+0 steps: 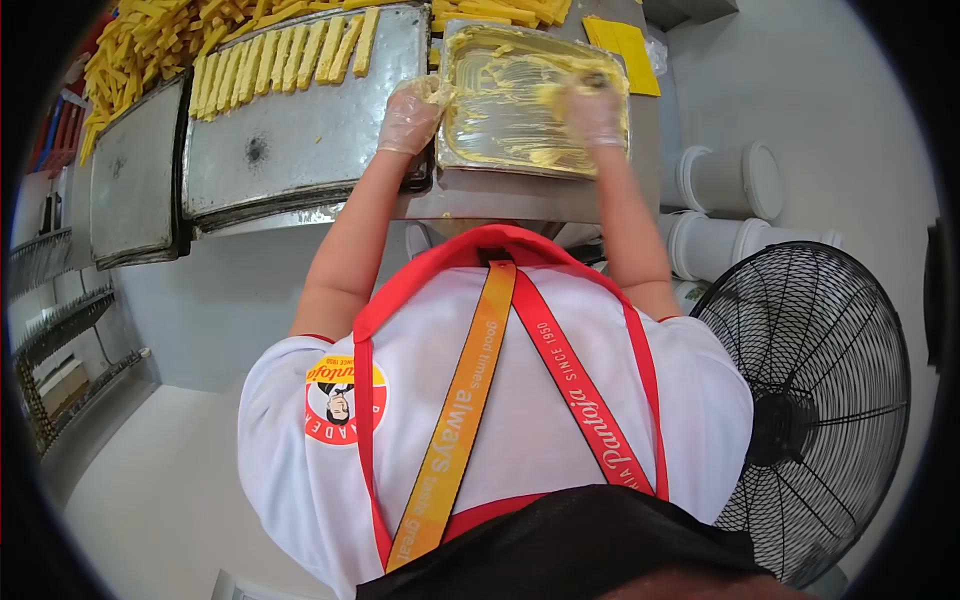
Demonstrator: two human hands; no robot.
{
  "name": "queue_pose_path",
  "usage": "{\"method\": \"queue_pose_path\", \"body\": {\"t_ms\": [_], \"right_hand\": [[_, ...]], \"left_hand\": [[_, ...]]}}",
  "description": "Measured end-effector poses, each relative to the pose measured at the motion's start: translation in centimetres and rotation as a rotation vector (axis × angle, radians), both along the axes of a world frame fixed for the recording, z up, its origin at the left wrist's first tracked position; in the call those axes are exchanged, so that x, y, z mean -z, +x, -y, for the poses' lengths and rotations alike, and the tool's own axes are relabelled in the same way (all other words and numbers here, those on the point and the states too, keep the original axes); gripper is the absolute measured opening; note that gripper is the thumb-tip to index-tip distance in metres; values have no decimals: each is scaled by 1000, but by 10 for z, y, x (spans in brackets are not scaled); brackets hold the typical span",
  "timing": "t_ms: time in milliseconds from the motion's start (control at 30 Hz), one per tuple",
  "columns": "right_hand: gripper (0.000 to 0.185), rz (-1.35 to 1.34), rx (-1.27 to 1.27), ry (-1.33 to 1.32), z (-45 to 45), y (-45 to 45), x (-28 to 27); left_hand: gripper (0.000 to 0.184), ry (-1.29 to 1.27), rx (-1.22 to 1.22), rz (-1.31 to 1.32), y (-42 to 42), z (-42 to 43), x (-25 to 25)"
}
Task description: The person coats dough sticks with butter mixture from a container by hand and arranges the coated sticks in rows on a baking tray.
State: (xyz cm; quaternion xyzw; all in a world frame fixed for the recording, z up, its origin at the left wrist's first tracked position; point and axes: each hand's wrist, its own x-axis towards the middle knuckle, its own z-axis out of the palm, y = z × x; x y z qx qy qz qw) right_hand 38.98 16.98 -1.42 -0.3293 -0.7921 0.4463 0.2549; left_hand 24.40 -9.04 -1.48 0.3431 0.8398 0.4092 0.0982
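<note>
The left hand [410,117], in a clear glove, has its fingers bent closed on the left rim of the smeared tray [510,167], with yellow matter on the fingertips. The right hand [596,112], also gloved, is over the right part of that tray; it is blurred, so how far its fingers open cannot be told, nor whether the dark patch at them is something held. There is one smeared tray, lying flat on a metal table [550,205]. Left of it are two grey metal sheets, a wide one [300,150] just beside it and another [140,185] farther out. About twelve pale yellow sticks [283,57] lie side by side in one row on the wide sheet; the pile of yellow sticks [140,50] beyond them is too many to count. Past the tray's far right corner lies a flat yellow item [625,50]. Right of the tray, lower down, are at least two white buckets [735,182] and one black fan [800,390]. The tray is rectangular and shiny, its inside streaked with creamy yellow spread [478,44], thicker along the edges and thin across the middle.
</note>
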Motion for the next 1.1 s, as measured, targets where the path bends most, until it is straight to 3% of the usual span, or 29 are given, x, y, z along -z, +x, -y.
{"method": "queue_pose_path", "body": {"t_ms": [33,67,167,233,300,367,433,500,533,600,733,800,900,1100], "right_hand": [[30,-31,54,-147,-13,11,-31],[30,171,150,118,-6,19,-70],[33,217,7,345,8,-3,-65],[34,85,-259,226,42,-35,-30],[37,200,-283,211,94,-58,-44],[37,172,-284,383,61,-55,-6],[37,328,-230,505,12,-40,-5],[38,389,-9,444,-22,-16,-41],[38,277,147,353,-24,-10,-55],[37,265,1,450,-16,-17,-55],[31,119,-207,413,57,-74,-34],[26,1,-439,528,89,-101,-26],[24,-42,-469,577,90,-103,-14],[28,288,28,587,-7,-34,-24]], "left_hand": [[32,24,-22,34,2,1,-3],[32,49,-46,67,4,0,-7],[32,66,-53,42,2,-1,-4],[32,78,-15,-29,0,0,4],[32,113,42,-122,-1,1,9],[32,64,0,-24,-1,1,2],[32,56,-39,43,-1,-1,1],[33,77,-63,70,0,-1,6],[33,94,-72,114,-2,0,6],[33,123,-83,207,1,0,5],[34,80,-52,103,0,-2,0],[34,108,-66,106,1,-1,3],[33,104,-29,132,-2,0,4],[32,112,-62,169,-2,-1,7]]}}
